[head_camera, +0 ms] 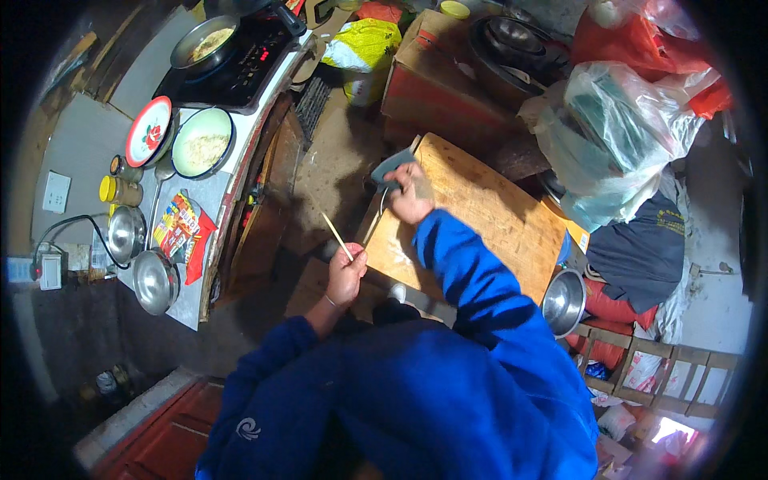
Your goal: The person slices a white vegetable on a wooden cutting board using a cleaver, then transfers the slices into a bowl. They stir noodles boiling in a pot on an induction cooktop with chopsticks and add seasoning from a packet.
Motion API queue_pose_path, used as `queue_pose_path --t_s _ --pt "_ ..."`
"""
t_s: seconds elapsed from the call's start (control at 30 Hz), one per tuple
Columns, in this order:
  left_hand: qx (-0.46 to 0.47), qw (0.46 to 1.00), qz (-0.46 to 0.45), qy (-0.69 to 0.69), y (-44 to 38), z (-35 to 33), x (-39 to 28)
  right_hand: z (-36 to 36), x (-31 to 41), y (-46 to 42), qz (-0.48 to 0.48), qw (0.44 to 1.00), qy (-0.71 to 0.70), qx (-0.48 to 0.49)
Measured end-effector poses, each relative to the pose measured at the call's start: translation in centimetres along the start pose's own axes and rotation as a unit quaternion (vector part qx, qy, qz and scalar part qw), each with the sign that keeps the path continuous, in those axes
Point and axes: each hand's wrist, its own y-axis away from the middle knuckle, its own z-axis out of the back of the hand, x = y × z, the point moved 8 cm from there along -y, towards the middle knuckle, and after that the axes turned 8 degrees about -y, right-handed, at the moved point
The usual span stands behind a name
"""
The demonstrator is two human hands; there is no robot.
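Note:
My left hand (pixel 346 277) holds a pair of thin wooden sticks, likely chopsticks (pixel 336 234), pointing up and away from me. My right hand (pixel 412 193) is over the left edge of a wooden board (pixel 480 210), with its fingers on a dark grey flat piece (pixel 393 166) that I cannot identify; the hand is slightly blurred. A whitish powdery patch lies on the board's near left part. At the upper left, a frying pan (pixel 207 45) with food sits on a black induction cooktop (pixel 258 66). Beside it are a pale green enamel bowl (pixel 202 143) of pale food and a red-rimmed enamel dish (pixel 149 132).
Metal bowls (pixel 155 282), jars (pixel 123 191), a ladle (pixel 157 186) and a red food packet (pixel 185 231) crowd the left counter. Beyond the board stands a cardboard box (pixel 444 90). A plastic bag (pixel 618 138) and a steel basin (pixel 564 303) are at the right.

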Motion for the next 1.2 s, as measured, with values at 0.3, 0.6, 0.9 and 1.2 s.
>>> queue_pose_path --t_s 0.3,0.6,0.9,1.2 --pt "0.072 0.996 0.029 0.037 0.0 -0.9 -1.3 -0.9 6.2 11.0 -0.110 0.972 -0.184 0.096" --pt "0.068 0.996 0.039 -0.046 -0.5 -0.2 -1.3 27.6 -3.1 25.7 -0.283 0.931 0.174 -0.153" --pt "0.103 0.993 0.056 -0.020 -1.3 -0.2 -0.8 3.5 5.5 16.8 -0.141 0.973 0.136 -0.119" --pt "-0.008 0.997 0.061 -0.039 -2.5 12.3 -6.2 -2.8 11.4 13.3 -0.021 0.974 0.026 0.223"
